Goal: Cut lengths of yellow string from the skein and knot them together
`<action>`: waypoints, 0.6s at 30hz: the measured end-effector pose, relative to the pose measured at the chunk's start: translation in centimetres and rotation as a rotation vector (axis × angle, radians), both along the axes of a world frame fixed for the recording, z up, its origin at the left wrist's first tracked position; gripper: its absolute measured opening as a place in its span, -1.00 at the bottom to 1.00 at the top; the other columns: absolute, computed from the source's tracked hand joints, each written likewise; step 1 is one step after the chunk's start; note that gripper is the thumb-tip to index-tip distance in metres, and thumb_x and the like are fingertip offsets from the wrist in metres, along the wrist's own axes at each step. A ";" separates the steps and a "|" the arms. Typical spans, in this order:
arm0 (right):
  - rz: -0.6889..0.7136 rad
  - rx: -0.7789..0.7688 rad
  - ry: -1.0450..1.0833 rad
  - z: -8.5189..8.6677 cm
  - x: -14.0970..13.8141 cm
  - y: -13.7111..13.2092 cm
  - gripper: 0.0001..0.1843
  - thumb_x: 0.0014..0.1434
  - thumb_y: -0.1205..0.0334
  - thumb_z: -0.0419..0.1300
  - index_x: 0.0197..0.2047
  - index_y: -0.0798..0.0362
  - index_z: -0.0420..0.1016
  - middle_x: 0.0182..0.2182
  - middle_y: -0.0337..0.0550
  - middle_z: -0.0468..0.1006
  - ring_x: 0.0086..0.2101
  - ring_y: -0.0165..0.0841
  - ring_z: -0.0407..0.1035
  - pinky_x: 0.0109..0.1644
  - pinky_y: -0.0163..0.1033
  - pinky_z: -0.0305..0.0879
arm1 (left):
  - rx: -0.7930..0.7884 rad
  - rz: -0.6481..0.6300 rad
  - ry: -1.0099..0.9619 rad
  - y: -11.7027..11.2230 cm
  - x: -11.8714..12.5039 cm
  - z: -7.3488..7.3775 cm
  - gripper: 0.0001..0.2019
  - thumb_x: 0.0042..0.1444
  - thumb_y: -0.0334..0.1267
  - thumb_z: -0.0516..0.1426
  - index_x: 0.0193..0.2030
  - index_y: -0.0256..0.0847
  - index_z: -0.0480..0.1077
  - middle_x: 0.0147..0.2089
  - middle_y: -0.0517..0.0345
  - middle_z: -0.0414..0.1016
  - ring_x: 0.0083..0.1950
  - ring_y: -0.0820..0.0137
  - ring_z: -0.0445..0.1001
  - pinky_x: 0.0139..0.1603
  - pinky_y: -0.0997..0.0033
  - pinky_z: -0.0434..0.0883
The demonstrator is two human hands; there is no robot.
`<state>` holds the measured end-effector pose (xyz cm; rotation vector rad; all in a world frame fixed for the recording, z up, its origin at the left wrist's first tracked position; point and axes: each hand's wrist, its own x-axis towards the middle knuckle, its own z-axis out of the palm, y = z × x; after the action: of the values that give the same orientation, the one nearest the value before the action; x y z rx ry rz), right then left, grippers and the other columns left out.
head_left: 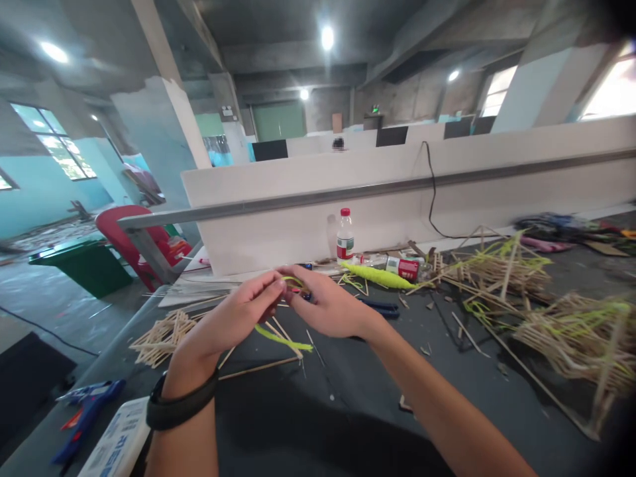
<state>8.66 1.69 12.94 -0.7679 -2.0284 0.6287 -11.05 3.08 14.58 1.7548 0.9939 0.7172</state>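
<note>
My left hand (251,308) and my right hand (325,301) meet above the middle of the dark table. Their fingertips pinch together around a bright yellow-green yarn (283,339). A loop of it shows between the hands, and a loose end hangs down to the right below them. The exact grip of the fingers is partly hidden. Under the hands lie thin wooden sticks (261,368), joined or touching at a corner. Beyond my right hand rests a yellow-green yarn bundle (380,275), with dark-handled pliers (380,308) nearer to me.
Stick piles lie at left (163,336) and right (581,338). A blue glue gun (89,414) and white box (119,440) sit at the front left. A red-capped bottle (345,237) stands before the white partition (278,232); another bottle (405,268) lies beside it.
</note>
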 end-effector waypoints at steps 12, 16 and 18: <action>-0.095 -0.277 0.515 -1.2 1.1 2.4 -0.75 0.11 0.23 -0.03 -0.59 -0.01 0.11 -0.60 -0.32 0.12 -0.53 -0.42 0.06 -0.44 -0.25 0.03 | 0.017 -0.066 -0.103 0.0 0.0 0.5 -0.75 0.35 -0.02 0.04 -0.11 -0.15 0.34 -0.41 0.29 0.17 -0.40 0.51 0.19 -0.37 0.48 0.22; -0.250 -0.361 0.851 -0.8 2.9 3.5 -0.62 0.13 0.08 0.13 -0.59 -0.04 0.05 -0.65 -0.42 -0.01 -0.61 -0.48 -0.12 -0.56 -0.29 -0.08 | 0.050 -0.043 -0.011 0.3 -0.4 0.4 -0.67 0.32 -0.01 0.07 0.08 -0.14 0.37 -0.40 0.27 0.24 -0.38 0.48 0.25 -0.33 0.46 0.28; -0.409 -0.351 0.936 -0.4 4.0 4.1 -0.57 0.05 0.17 0.27 -0.60 -0.04 0.04 -0.68 -0.47 -0.04 -0.64 -0.51 -0.14 -0.59 -0.31 -0.11 | 0.074 -0.031 0.078 0.3 -0.7 0.6 -0.61 0.30 0.02 0.08 0.15 -0.13 0.38 -0.36 0.23 0.33 -0.34 0.44 0.32 -0.26 0.42 0.33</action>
<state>12.66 5.83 12.49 -0.8402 -0.8914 0.8934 -11.75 3.38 15.18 1.8708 1.0013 0.6783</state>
